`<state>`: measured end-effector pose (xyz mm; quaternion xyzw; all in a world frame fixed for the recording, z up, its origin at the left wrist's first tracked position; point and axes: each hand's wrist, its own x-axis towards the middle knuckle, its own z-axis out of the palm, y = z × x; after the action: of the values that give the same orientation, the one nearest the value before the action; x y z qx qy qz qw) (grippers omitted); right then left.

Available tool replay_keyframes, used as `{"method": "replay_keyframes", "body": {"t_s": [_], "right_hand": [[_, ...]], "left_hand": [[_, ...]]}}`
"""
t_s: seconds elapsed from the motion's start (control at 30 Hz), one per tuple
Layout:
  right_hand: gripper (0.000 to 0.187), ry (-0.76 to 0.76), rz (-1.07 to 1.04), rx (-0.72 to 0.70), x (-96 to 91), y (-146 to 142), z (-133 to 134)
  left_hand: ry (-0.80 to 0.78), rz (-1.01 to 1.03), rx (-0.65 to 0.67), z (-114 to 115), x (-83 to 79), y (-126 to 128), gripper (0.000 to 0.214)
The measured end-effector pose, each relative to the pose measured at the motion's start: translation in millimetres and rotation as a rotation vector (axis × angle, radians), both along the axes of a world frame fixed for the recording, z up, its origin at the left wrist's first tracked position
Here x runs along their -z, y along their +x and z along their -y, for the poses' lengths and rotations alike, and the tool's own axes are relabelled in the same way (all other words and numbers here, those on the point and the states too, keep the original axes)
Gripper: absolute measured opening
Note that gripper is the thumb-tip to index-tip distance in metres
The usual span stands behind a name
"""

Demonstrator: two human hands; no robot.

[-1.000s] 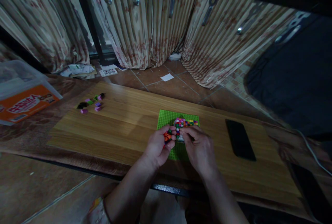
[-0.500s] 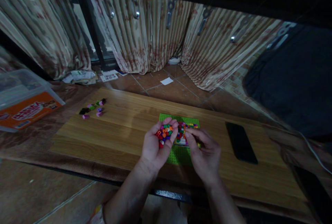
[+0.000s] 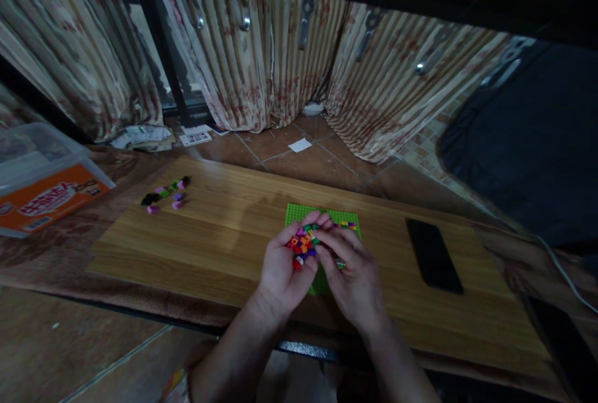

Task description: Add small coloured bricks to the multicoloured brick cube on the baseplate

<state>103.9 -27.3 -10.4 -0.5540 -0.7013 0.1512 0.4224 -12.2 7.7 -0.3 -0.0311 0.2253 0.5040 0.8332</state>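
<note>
My left hand [image 3: 283,272] is cupped palm up, holding a heap of small building bricks [image 3: 304,242] in red, orange, green, blue and other colours. Thumb and fingertips of my right hand [image 3: 352,275] are bent into that heap, pinching at the bricks; exactly which brick they grip is hidden. Under both hands lies a green studded baseplate [image 3: 299,210]. A row of coloured bricks [image 3: 346,225] shows near its far right corner, while my hands cover most of its middle.
The wooden board [image 3: 224,235] carries a few loose pink, green and black bricks [image 3: 163,194] at far left and a black phone [image 3: 433,255] at right. A clear plastic box [image 3: 51,185] with an orange label stands left. Striped curtains [image 3: 280,60] hang behind.
My right hand has moved left from over the baseplate to the bricks in my left palm. My left hand has shifted slightly right.
</note>
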Motion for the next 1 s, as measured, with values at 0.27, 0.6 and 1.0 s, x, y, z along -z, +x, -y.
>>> {"method": "replay_keyframes", "body": {"t_s": [0.27, 0.6, 1.0], "right_hand": [[0.017, 0.030, 0.004, 0.002, 0.7, 1.6, -0.9], [0.020, -0.042, -0.012, -0.010, -0.4, 6.8, -3.3], [0.011, 0.023, -0.088, 0.073, -1.3, 6.8, 0.7]], "left_hand": [[-0.041, 0.015, 0.019, -0.2, -6.3, 0.7, 0.028], [-0.049, 0.032, 0.044, 0.3, -5.0, -1.2, 0.030], [-0.045, -0.018, 0.017, -1.4, -3.5, -3.7, 0.025]]}}
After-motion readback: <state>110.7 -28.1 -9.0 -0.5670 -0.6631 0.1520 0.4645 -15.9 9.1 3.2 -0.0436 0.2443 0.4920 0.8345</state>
